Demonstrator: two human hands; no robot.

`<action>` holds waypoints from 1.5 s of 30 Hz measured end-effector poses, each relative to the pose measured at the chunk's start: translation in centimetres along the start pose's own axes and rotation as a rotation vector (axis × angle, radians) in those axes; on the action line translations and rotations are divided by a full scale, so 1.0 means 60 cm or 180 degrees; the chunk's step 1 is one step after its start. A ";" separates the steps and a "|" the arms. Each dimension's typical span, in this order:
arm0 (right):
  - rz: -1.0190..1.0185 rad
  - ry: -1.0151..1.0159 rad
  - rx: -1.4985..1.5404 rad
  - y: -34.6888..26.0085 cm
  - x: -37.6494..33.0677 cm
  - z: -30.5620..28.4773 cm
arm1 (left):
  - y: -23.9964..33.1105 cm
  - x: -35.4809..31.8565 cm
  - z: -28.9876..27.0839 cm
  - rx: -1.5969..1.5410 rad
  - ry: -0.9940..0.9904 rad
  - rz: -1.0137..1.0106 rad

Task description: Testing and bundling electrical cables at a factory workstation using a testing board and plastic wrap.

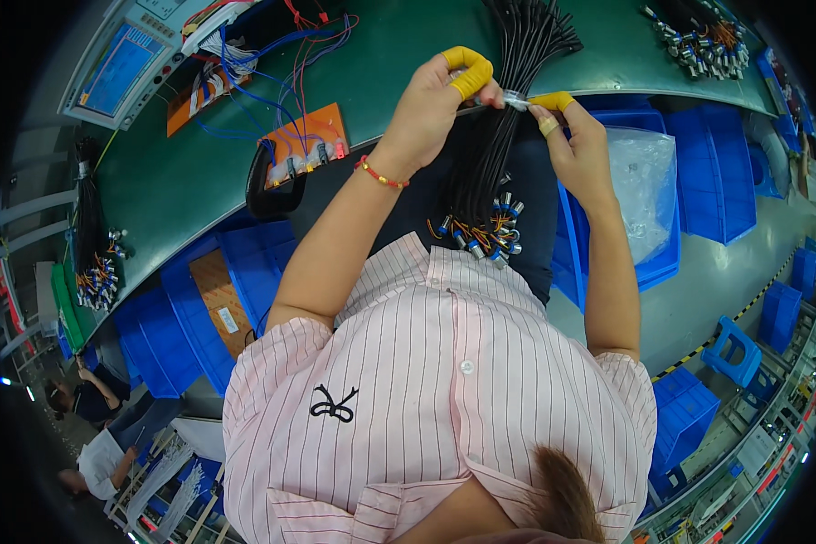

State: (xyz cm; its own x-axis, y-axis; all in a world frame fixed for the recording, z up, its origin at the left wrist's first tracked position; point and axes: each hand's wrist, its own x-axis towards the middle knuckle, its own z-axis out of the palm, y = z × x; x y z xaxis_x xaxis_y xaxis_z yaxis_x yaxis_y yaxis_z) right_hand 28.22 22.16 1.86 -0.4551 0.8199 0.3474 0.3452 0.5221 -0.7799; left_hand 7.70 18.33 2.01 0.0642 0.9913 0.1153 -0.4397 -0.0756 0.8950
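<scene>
My left hand (440,104), with yellow finger covers and a red bead bracelet at the wrist, pinches one end of a small silver metal connector (515,100). My right hand (576,145), with a yellow cover on the fingertip, pinches its other end. The connector sits on a thick bundle of black cables (503,136) that hangs off the green workbench (181,181) edge over my lap. The cables' lower ends carry several silver and blue plugs with orange wires (485,231).
An orange test board (304,145) with red and blue wires and a grey tester with a blue screen (122,63) lie at the left of the bench. More cable bundles lie at the far right (703,41) and far left (95,263). Blue bins (698,172) surround me. Other people work at the lower left (100,399).
</scene>
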 end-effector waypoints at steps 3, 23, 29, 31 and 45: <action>0.0073 -0.0072 0.0037 0.014 -0.003 -0.005 | 0.008 0.006 0.003 0.0113 0.0152 -0.0080; -0.0007 0.0277 0.0132 -0.076 0.033 0.002 | 0.038 0.001 0.044 0.2532 0.0125 -0.0147; 0.0008 0.0135 0.0489 -0.052 0.024 -0.009 | 0.018 0.014 0.026 0.1768 -0.0004 -0.0085; -0.0097 0.0139 0.0174 -0.040 0.018 0.003 | 0.021 0.017 0.027 0.1668 -0.0054 -0.0098; -0.0207 0.0136 -0.0516 -0.078 -0.005 0.004 | 0.018 0.010 0.020 0.1367 0.0220 -0.0277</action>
State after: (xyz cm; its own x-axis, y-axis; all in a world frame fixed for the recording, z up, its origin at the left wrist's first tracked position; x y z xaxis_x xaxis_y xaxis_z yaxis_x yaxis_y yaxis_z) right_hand 26.56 19.41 5.30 -0.4467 0.7905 0.4189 0.4455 0.6026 -0.6621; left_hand 8.38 18.73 3.55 0.0179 0.9997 0.0155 -0.0223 -0.0151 0.9996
